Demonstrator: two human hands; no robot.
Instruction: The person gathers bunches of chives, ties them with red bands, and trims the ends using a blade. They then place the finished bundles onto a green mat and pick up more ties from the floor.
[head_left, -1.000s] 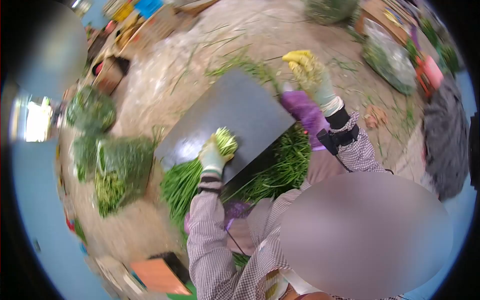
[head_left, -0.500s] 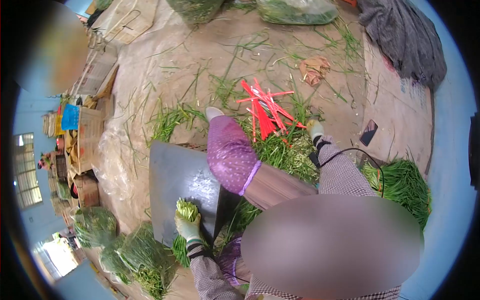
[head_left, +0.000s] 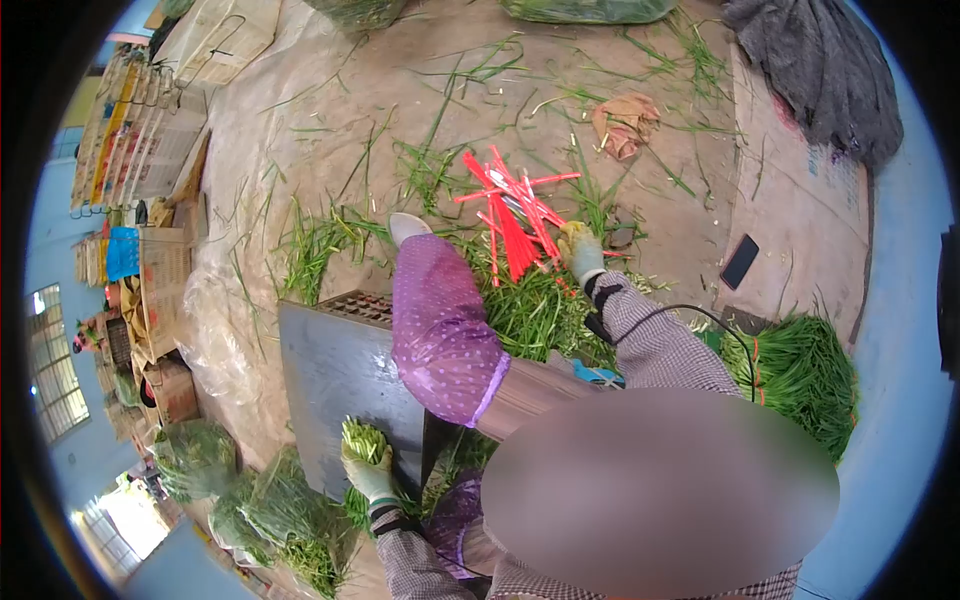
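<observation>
My left hand, in a pale glove, is closed round a bunch of green stalks, with the cut ends upward, beside the dark metal sheet. At the pile of red strips, my right hand, also gloved, touches the right edge with its fingertips. Its fingers are bent together, and whether a strip is between them is too small to tell. Loose green stalks lie beneath and around the strips.
A phone lies on the cardboard at right, above a large heap of tied green stalks. Filled plastic bags stand at lower left. A crumpled brown bag and a dark cloth are farther off.
My right hand has moved left and up to the red strips. My left hand still grips the bunch. The whole view has shifted slightly.
</observation>
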